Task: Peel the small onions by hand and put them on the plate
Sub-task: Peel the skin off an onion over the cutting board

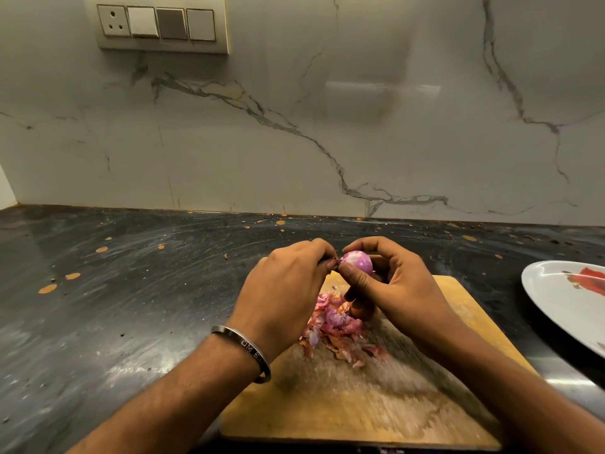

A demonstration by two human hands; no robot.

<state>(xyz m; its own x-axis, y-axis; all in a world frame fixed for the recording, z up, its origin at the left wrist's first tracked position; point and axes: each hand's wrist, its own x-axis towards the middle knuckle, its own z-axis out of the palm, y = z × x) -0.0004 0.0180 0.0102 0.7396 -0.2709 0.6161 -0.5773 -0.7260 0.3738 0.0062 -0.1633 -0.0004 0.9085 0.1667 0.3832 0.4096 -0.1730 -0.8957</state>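
A small purple-white onion [357, 263] is held above the wooden cutting board [370, 398]. My right hand [389, 286] grips the onion with curled fingers and thumb. My left hand [291, 283] pinches a bit of skin at the onion's left tip. A heap of pink and brown onion peels [337, 332] lies on the board below the hands. A brown unpeeled onion [357, 311] peeks out under my right hand. The white plate [556, 303] with a red pattern lies at the right edge, partly cut off.
The board lies on a dark stone counter [131, 306] speckled with orange spots. A marble backsplash [294, 126] rises behind it, carrying a switch panel [160, 24] at the upper left. A metal bangle [248, 350] circles my left wrist.
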